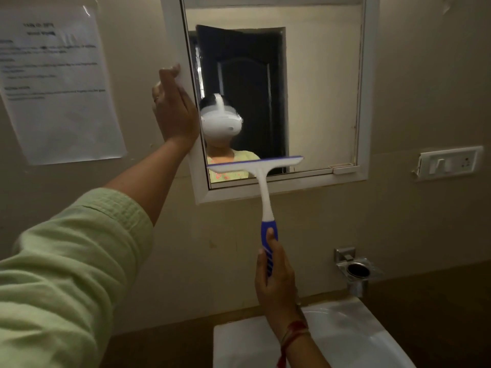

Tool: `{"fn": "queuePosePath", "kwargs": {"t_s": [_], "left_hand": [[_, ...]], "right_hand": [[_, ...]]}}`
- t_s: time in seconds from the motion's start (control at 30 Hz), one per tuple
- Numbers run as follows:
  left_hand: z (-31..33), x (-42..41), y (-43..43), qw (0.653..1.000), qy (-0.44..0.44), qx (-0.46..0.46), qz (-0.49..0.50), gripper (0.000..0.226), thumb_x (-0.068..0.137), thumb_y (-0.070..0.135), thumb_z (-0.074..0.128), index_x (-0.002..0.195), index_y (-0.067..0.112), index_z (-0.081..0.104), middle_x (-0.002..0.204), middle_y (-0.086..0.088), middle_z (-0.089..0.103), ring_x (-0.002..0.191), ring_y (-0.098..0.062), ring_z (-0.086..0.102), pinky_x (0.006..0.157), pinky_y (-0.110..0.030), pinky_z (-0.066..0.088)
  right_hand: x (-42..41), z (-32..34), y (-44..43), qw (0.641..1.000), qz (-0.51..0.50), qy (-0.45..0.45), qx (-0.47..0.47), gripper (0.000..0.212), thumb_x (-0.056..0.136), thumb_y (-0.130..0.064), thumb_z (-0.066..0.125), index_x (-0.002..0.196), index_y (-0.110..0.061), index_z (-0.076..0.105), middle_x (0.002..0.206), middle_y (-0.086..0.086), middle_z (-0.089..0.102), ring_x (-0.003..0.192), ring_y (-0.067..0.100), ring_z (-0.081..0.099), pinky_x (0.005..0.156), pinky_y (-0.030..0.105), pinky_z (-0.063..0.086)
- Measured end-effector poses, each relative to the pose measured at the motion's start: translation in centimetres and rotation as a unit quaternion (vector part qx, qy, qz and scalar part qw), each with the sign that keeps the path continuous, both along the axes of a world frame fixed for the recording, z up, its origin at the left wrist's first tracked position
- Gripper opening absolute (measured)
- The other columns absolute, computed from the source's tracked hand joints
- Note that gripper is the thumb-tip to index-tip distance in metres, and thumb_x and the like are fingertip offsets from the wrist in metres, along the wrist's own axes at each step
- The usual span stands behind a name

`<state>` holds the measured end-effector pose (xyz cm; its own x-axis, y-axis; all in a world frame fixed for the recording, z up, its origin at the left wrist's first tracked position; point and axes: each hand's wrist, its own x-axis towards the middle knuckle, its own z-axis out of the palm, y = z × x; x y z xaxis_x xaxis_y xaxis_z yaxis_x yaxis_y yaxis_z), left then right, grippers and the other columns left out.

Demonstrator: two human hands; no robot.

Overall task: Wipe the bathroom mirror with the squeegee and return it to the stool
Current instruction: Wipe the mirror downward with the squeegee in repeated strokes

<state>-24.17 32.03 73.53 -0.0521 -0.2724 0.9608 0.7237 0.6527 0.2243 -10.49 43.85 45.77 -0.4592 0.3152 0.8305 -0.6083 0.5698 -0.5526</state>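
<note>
The white-framed mirror [318, 88] hangs on the wall ahead. A squeegee [261, 179] with a white head, blue blade edge and blue grip is held up against the lower left part of the glass, its blade nearly level. My right hand [275, 277] grips the blue handle from below. My left hand [174, 107], in a light green sleeve, holds the left edge of the mirror frame, fingers curled around it. The stool is out of view.
A white sink [345, 338] sits below, under my right arm. A chrome wall holder [356, 269] is at the right, and a switch plate [449, 163] above it. A printed paper sheet [58, 83] is taped on the wall at left.
</note>
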Motion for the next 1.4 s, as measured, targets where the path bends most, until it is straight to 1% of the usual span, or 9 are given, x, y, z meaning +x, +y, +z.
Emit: {"fn": "queuePosePath", "kwargs": {"t_s": [0.17,0.33,0.5,0.6,0.73,0.83,1.03,1.23,1.4], "left_hand": [[0.0,0.1,0.1,1.0,-0.017,-0.001,0.018,0.03,0.093,0.01,0.03,0.114,0.001,0.05,0.123,-0.001,0.06,0.108,-0.026,0.054,0.089,-0.035,0.038],[-0.1,0.1,0.0,0.999,-0.032,-0.002,0.022,0.032,0.094,0.013,0.028,0.117,0.005,0.049,0.125,0.002,0.059,0.114,-0.021,0.052,0.093,-0.032,0.031],[-0.1,0.2,0.1,1.0,-0.026,-0.002,0.014,0.031,0.094,0.012,0.029,0.116,0.004,0.049,0.125,0.002,0.059,0.112,-0.021,0.053,0.094,-0.033,0.031],[-0.2,0.1,0.0,1.0,-0.02,-0.002,0.011,0.031,0.094,0.011,0.028,0.117,0.003,0.048,0.125,0.002,0.058,0.112,-0.021,0.053,0.093,-0.032,0.031],[-0.4,0.0,0.0,0.999,-0.03,-0.006,0.023,0.035,0.096,0.014,0.025,0.124,0.007,0.045,0.127,0.004,0.057,0.115,-0.02,0.051,0.094,-0.03,0.028],[-0.3,0.0,0.1,0.999,-0.031,-0.001,0.026,0.035,0.095,0.015,0.025,0.121,0.008,0.047,0.126,0.008,0.057,0.114,-0.018,0.051,0.091,-0.027,0.028],[-0.1,0.3,0.0,0.999,-0.034,-0.004,0.025,0.036,0.095,0.015,0.024,0.123,0.006,0.045,0.127,0.005,0.057,0.115,-0.023,0.049,0.092,-0.03,0.029],[-0.1,0.4,-0.1,0.999,-0.04,-0.003,0.022,0.036,0.094,0.014,0.025,0.122,0.004,0.046,0.127,0.0,0.058,0.116,-0.024,0.05,0.094,-0.031,0.03],[-0.2,0.4,0.0,0.999,-0.041,-0.005,0.022,0.035,0.094,0.013,0.026,0.121,0.004,0.046,0.127,0.001,0.057,0.116,-0.024,0.051,0.094,-0.03,0.029]], "right_hand": [[-0.5,1.5,0.0,1.0,-0.013,0.013,-0.007,0.044,0.094,-0.038,0.039,0.135,-0.042,0.024,0.079,-0.012,0.048,0.054,0.006,0.046,0.049,0.014,0.043],[-0.8,2.7,0.5,1.0,-0.01,0.017,-0.01,0.044,0.094,-0.038,0.039,0.136,-0.037,0.028,0.084,-0.009,0.05,0.063,0.003,0.051,0.053,0.009,0.042],[-0.4,-1.4,0.4,1.0,-0.01,-0.019,-0.012,0.044,0.091,-0.016,0.048,0.13,-0.029,0.034,0.077,0.0,0.052,0.055,0.002,0.043,0.052,0.017,0.041],[-0.3,-0.6,0.4,1.0,-0.001,-0.014,-0.014,0.042,0.093,-0.024,0.046,0.131,-0.038,0.034,0.078,-0.007,0.05,0.055,0.003,0.046,0.052,0.012,0.04],[-0.5,3.3,0.8,1.0,-0.013,0.006,-0.011,0.042,0.093,-0.039,0.037,0.134,-0.036,0.03,0.087,-0.011,0.049,0.064,-0.001,0.05,0.055,0.01,0.042],[-0.4,3.4,1.3,1.0,-0.024,0.004,-0.007,0.044,0.093,-0.039,0.036,0.137,-0.038,0.026,0.093,-0.008,0.05,0.065,-0.001,0.049,0.056,0.01,0.043],[0.6,-0.8,1.1,0.999,-0.026,-0.026,-0.008,0.044,0.093,-0.023,0.045,0.133,-0.033,0.031,0.084,-0.003,0.052,0.06,0.002,0.046,0.055,0.015,0.042],[0.2,4.2,1.1,1.0,-0.006,0.016,-0.018,0.045,0.091,-0.045,0.033,0.135,-0.038,0.026,0.097,-0.003,0.054,0.065,0.001,0.05,0.055,0.012,0.045],[0.1,2.5,1.3,1.0,-0.017,-0.003,-0.006,0.045,0.091,-0.041,0.035,0.135,-0.037,0.028,0.09,-0.001,0.053,0.062,0.0,0.048,0.054,0.012,0.041]]}}
